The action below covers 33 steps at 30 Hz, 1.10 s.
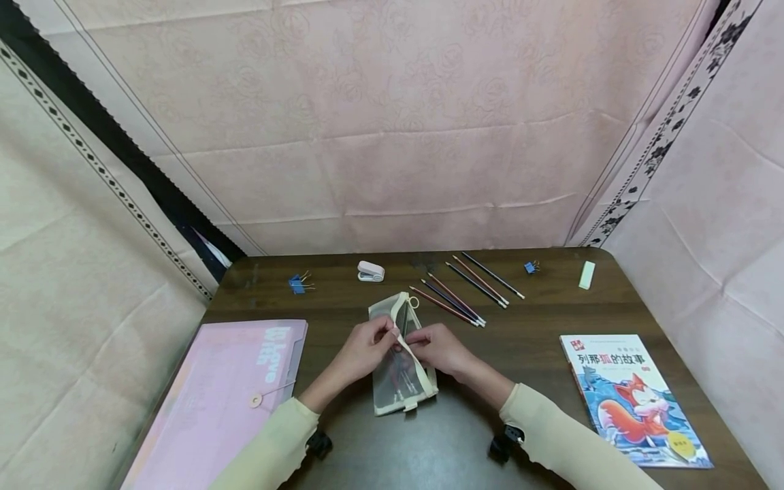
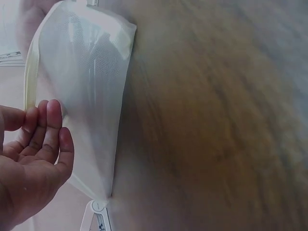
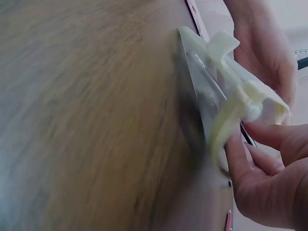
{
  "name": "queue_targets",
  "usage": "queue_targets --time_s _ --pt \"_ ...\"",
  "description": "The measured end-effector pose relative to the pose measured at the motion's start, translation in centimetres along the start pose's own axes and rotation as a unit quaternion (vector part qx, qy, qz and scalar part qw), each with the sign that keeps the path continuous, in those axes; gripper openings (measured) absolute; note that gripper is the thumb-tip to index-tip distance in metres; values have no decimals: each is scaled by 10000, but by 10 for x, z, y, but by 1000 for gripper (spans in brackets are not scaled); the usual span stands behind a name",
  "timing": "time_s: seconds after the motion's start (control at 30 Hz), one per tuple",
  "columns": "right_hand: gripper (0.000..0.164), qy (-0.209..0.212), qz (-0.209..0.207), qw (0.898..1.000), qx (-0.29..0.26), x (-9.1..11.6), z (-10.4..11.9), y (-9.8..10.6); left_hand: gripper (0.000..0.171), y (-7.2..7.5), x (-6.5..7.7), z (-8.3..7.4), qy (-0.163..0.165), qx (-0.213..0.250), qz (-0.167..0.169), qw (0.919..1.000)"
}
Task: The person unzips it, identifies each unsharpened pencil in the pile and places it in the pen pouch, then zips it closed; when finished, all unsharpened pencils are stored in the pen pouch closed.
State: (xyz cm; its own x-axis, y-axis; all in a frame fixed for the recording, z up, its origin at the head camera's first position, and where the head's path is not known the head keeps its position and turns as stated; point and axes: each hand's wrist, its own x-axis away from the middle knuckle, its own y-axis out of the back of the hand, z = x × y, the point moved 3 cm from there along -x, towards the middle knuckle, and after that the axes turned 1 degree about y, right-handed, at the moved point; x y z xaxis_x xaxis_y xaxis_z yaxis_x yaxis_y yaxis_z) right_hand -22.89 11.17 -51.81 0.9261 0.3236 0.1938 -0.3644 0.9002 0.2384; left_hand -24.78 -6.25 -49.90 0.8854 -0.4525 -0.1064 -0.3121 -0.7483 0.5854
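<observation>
A see-through mesh pencil pouch (image 1: 392,388) with cream edging stands partly open over the table's middle, several pencils showing dimly through it. My left hand (image 1: 371,346) pinches one side of its zipper edge between thumb and forefinger; in the left wrist view the other fingers of that hand (image 2: 41,149) lie loosely curled against the mesh. At the mouth of the pouch is my right hand (image 1: 442,348). Its thumb and fingers (image 3: 238,154) close around a thin dark pencil (image 3: 248,137) in the right wrist view, most of it hidden by the pouch and fingers.
Several pencils (image 1: 450,299) lie in two groups behind the pouch. Along the back are a blue binder clip (image 1: 298,284), a white stapler (image 1: 370,272), another blue clip (image 1: 531,267) and a pale green eraser (image 1: 586,275). A pink folder (image 1: 226,388) lies left, a picture book (image 1: 637,401) right.
</observation>
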Motion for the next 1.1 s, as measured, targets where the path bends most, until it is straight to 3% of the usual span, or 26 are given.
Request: queue_targets --time_s 0.27,0.37,0.47,0.6,0.83,1.0,1.1 --pt "39 381 701 9960 -412 8 8 11 17 6 6 2 87 248 8 9997" --pt "42 540 1056 9925 -313 7 10 10 18 8 7 0 34 359 64 9993" --pt "40 658 1108 9916 71 7 14 8 19 5 6 -2 17 539 292 9981" --pt "39 696 863 9935 252 10 19 13 22 4 3 -3 164 806 481 9954" --pt "34 893 534 9946 -71 14 27 38 21 17 7 -14 507 808 373 9947" --pt "27 1150 -273 9930 -80 5 23 72 23 24 10 -29 523 800 507 9941" --pt "28 1267 -807 9886 88 -3 19 100 21 22 9 -25 544 827 493 9939"
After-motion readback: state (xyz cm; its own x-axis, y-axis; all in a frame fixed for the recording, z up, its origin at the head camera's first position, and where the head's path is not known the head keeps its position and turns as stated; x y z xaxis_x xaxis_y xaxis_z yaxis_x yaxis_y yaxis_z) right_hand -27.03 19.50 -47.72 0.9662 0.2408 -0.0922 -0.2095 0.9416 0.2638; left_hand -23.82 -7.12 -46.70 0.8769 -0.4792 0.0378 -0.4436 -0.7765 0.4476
